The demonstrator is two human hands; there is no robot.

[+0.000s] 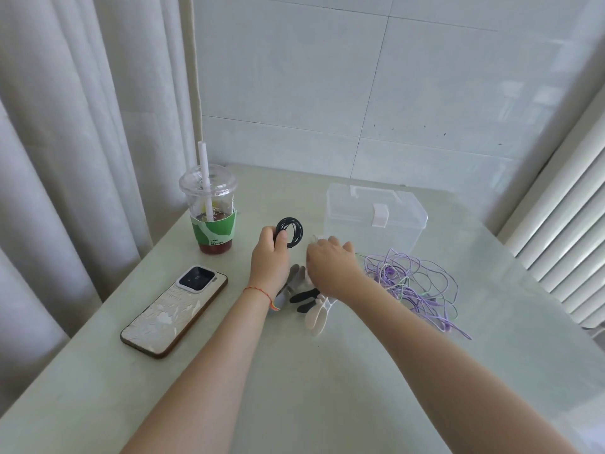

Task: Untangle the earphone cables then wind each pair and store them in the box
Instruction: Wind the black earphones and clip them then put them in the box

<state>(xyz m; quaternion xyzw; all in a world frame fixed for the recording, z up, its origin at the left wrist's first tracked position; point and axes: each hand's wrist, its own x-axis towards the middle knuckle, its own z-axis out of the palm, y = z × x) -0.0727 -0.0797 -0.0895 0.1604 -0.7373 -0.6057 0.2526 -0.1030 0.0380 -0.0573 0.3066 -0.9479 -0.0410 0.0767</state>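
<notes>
While your left hand (270, 253) pinches the wound black earphone coil (290, 232) between thumb and fingers, the coil stands upright above the table (294, 371), clear of the surface. Fingers closed on the coil's left edge; one red string bracelet (260, 292) on that wrist.

Far left: one phone (173, 311), face down, pale patterned case. Behind it one plastic cup (211, 213) with a green sleeve, a domed lid and one white straw, dark drink in the bottom.

Between your wrists, on the table: a small heap of cable ties (307, 298), black, grey and pale ones. Count unclear, they overlap and your hands hide part.

Your right hand (330, 260) is palm down, fingers curled loosely, just right of the coil. It appears to hold something small and white at the fingertips; you cannot tell what, nor how tight.

Behind the right hand: one clear plastic box (376, 214), lid down, white latch at the front.

Right of the right hand: one loose tangle of purple and green earphone cables (412, 283) flat on the table, touching your forearm's edge, near the box's front.
</notes>
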